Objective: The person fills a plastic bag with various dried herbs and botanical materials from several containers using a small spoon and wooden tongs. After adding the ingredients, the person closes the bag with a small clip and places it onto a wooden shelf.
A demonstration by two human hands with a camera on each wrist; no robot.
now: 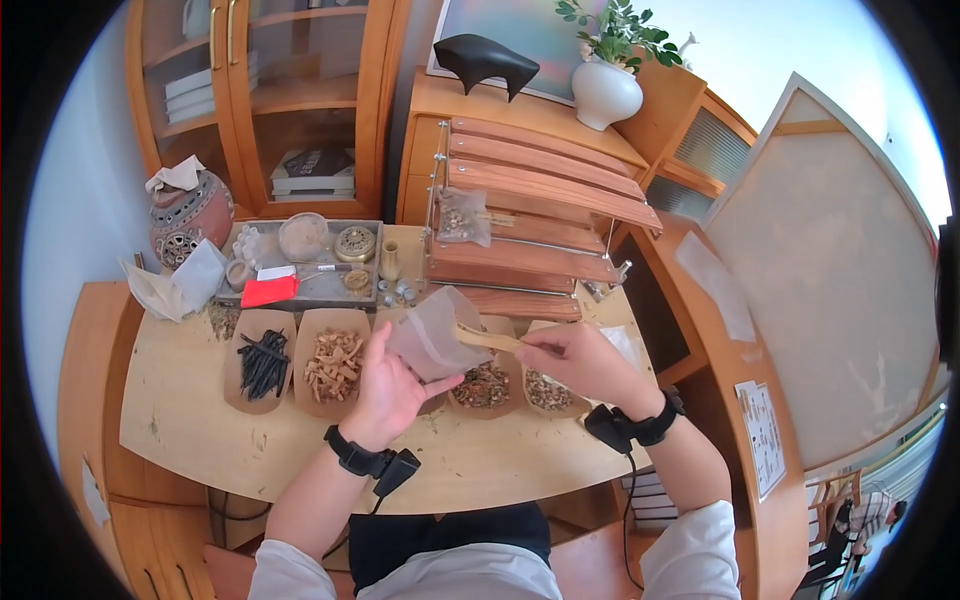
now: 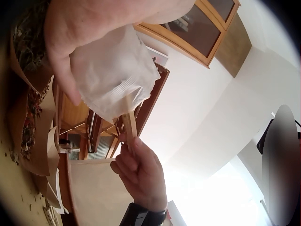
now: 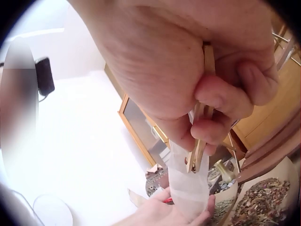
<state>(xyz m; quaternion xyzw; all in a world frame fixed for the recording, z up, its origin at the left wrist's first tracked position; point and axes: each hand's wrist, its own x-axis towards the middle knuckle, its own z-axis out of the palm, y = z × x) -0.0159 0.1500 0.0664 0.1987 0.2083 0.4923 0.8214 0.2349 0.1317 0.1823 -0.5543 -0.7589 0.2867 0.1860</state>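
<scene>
My left hand (image 1: 388,395) holds a small white translucent pouch (image 1: 432,335) between thumb and fingers, its mouth turned to the right. My right hand (image 1: 575,360) pinches wooden tongs (image 1: 490,340). In the left wrist view the tongs (image 2: 129,126) reach into the open mouth of the pouch (image 2: 110,70), which hides their tips. Both hands are raised over paper trays on the table. Below them lie mixed dried herbs (image 1: 484,388) and paler dried bits (image 1: 547,392). Tan wood-like chips (image 1: 333,366) and dark strips (image 1: 262,364) fill trays left of my left hand.
Behind the hands stands a tiered wooden rack (image 1: 540,165) with a filled clear bag (image 1: 463,215) on it. A grey tray (image 1: 312,298) of small containers, a red packet (image 1: 268,291) and white pouches (image 1: 180,285) are at the back left. A round patterned pot (image 1: 192,212) stands behind.
</scene>
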